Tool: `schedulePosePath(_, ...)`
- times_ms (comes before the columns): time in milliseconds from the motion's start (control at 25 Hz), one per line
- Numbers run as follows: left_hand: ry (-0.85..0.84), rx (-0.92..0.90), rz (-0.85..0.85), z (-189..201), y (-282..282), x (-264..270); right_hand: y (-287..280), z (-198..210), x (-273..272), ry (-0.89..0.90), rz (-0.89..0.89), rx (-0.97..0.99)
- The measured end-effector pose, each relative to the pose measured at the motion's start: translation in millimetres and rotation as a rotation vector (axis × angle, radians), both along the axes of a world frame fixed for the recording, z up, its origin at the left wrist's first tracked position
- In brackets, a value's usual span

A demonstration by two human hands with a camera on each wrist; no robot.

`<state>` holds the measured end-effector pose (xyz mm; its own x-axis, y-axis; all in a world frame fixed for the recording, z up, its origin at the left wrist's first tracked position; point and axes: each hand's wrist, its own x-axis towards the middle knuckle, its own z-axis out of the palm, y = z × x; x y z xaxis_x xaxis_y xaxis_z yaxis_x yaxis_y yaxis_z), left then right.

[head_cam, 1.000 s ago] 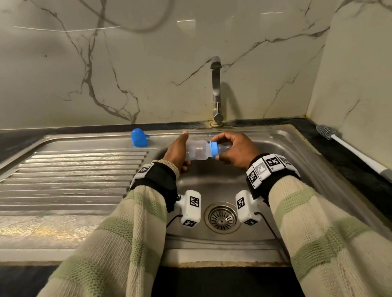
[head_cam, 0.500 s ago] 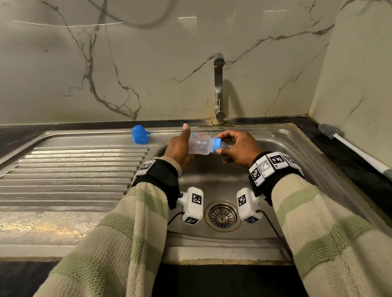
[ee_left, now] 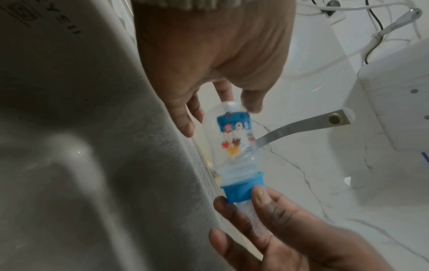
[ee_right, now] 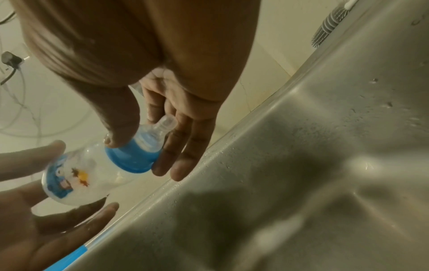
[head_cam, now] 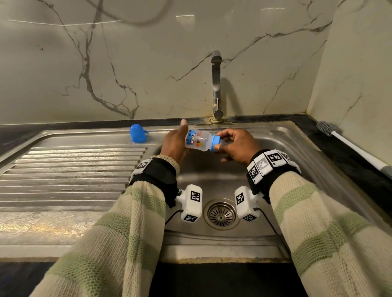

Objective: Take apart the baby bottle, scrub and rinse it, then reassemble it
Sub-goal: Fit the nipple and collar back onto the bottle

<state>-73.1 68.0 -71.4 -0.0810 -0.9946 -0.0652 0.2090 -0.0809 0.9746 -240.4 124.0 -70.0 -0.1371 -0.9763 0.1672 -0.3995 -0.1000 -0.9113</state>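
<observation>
Bottle (head_cam: 199, 140) lay almost level in the air above the back part of the sink (head_cam: 289, 147), its base toward the left and its neck toward the right, just in front of the tap (head_cam: 216, 85). It was clear plastic with a printed picture in blue, red and yellow on its side. A blue ring (head_cam: 215, 143) sat on the neck, and in the right wrist view a clear teat (ee_right: 166, 122) stuck out past that ring.

The left hand (head_cam: 175, 145) was at the base end. Its fingers (ee_left: 183, 119) were nearly straight and spread; the fingertips touched the bottom of the bottle, and the thumb reached along the far side. They did not wrap round it.

The right hand (head_cam: 237, 145) had hold of the neck end. Its thumb pressed on the near edge of the blue ring and its fingers (ee_right: 183, 144) lay curved along the other side, so the ring was pinched between them. The teat lay inside the curve of that hand, close to the palm.

A blue cap (head_cam: 138, 134) stood on the back edge of the ribbed draining board (head_cam: 61, 170), to the left of the bottle and well apart from both hands. A brush (head_cam: 327, 127) with a white handle lay on the dark desk (head_cam: 352, 161) to the right of the sink, beside the wall. The drain (head_cam: 221, 214) was in the basin floor, below and between the two wrists.
</observation>
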Motion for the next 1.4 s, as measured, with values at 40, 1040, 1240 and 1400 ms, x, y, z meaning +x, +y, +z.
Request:
schedulePosePath(40,-0.039,-0.029,-0.001,0,-1,1,1,0,0,0.002,-0.001,0.000)
schedulePosePath(1040,0.126,-0.037,-0.010,1,-3,3,0,1,3,0.013,-0.016,-0.016)
schedulePosePath(1240,-0.103,-0.079,-0.080,0,3,1,-3,0,1,0.029,-0.043,-0.010)
schedulePosePath(1400,0.018,-0.090,-0.064,0,-1,3,-7,-2,1,0.046,-0.074,0.026)
